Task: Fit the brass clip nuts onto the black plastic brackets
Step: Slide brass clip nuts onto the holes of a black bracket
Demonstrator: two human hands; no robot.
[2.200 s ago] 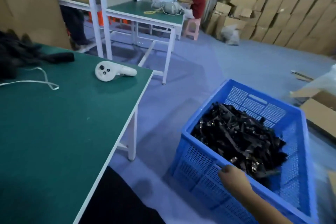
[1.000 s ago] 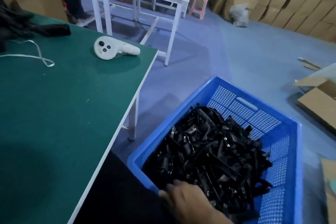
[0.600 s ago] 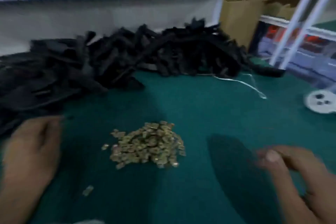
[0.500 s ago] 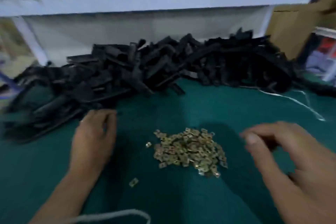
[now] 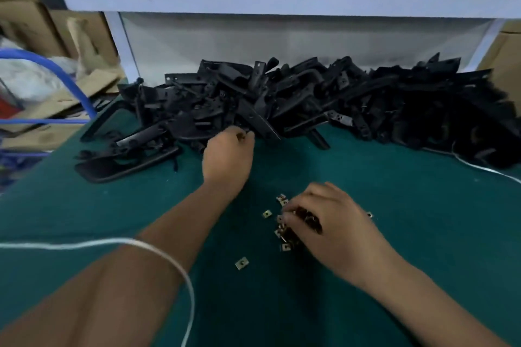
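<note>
Green tabletop [image 5: 423, 234]. Black plastic brackets [image 5: 310, 104]: long heap along far edge. Brass clip nuts [image 5: 284, 231]: small pile, near centre; strays just left. My left hand [image 5: 228, 158]: fingers curled at heap's near edge; contents unclear. My right hand [image 5: 329, 222]: fingers curled into the nut pile, pinching nuts.

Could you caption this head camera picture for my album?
Left hand reaches into black brackets; right hand gathers brass clip nuts.
</note>
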